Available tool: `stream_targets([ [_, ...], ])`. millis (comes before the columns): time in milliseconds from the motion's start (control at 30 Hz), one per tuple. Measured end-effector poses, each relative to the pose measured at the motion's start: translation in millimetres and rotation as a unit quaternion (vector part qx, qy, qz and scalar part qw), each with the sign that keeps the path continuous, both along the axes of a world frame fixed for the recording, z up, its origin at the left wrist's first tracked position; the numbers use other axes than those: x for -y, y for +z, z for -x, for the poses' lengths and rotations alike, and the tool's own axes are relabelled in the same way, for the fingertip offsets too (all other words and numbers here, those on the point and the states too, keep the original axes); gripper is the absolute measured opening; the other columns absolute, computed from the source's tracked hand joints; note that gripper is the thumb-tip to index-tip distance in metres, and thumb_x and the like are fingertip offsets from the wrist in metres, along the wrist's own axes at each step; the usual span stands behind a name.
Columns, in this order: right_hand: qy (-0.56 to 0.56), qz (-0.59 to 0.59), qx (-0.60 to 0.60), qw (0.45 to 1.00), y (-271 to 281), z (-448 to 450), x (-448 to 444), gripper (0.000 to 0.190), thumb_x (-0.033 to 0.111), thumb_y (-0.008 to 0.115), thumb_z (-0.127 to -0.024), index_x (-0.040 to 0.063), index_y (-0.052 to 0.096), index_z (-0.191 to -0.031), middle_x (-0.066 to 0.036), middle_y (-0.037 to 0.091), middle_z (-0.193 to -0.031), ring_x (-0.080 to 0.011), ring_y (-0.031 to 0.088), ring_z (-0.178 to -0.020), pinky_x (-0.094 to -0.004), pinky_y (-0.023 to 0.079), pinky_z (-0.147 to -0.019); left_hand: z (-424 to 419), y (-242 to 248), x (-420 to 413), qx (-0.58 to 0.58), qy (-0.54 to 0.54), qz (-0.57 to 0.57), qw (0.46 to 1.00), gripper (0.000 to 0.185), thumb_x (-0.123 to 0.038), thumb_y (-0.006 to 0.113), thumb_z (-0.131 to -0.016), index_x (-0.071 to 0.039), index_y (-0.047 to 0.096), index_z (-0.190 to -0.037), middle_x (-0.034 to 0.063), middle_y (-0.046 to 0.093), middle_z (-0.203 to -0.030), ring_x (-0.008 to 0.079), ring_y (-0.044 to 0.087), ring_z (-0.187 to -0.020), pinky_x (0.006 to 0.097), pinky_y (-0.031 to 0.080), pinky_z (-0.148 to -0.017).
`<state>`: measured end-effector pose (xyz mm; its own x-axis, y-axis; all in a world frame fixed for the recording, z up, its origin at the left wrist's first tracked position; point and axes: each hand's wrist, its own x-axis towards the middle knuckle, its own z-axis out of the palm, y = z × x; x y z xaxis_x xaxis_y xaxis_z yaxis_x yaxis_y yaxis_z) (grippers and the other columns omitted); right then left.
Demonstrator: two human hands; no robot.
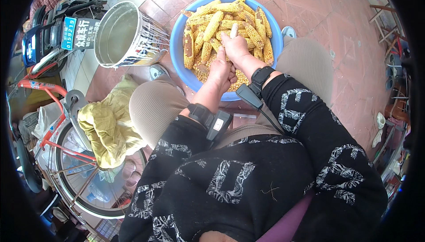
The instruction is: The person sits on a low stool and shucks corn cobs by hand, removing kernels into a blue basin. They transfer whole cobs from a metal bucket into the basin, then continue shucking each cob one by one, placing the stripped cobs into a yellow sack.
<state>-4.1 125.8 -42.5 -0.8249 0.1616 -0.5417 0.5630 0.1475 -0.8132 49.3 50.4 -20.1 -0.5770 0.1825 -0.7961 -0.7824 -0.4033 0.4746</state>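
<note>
Both my hands are over a blue plastic basin (176, 57) of dried yellow corn. My right hand (236, 46) is closed around a pale corncob (234, 30), whose end sticks out above the fingers. Just below and to the left, touching it, my left hand (219, 71) has curled fingers and a raised thumb; what it grips is hidden. Several ears of corn (212, 26) are heaped at the far side of the basin, some with dark bare patches. Loose kernels (202, 74) cover the near side.
A paint-splashed plastic bucket (146, 42) stands left of the basin. A yellow woven sack (103, 125) lies over a red-framed bicycle (56, 122). Beyond the bucket is a parked vehicle (49, 39). White shoes (378, 129) and a wooden stool (385, 22) are to the right.
</note>
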Motion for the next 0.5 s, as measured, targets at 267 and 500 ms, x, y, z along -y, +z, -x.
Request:
stream_targets([
  [267, -0.036, 0.222, 0.026, 0.974, 10, 9, -7, 0.035, 0.038, 0.06, -0.084, 0.003, 0.06, -0.091, -0.009, 0.059, -0.087, -0.0202, 0.055, -0.077, -0.0348, 0.044, -0.066, 9, -1, 8, -0.01, 0.066, -0.021, 0.998, 0.045, -0.056, 0.038, -0.09, -0.011, 0.043, -0.092, 0.0028, 0.04, -0.056, 0.0121, 0.032, -0.04, 0.0268, 0.027, -0.037],
  [500, 0.024, 0.179, 0.01, 0.983, 13, -7, 2, 0.034, 0.032, 0.059, -0.085, 0.0, 0.06, -0.098, -0.008, 0.06, -0.087, -0.0177, 0.055, -0.075, -0.0342, 0.044, -0.066, 5, 1, 1, -0.024, 0.064, 0.027, 0.997, 0.046, -0.056, 0.035, -0.091, -0.014, 0.042, -0.074, -0.0018, 0.031, -0.05, 0.0107, 0.028, -0.041, 0.0261, 0.025, -0.039],
])
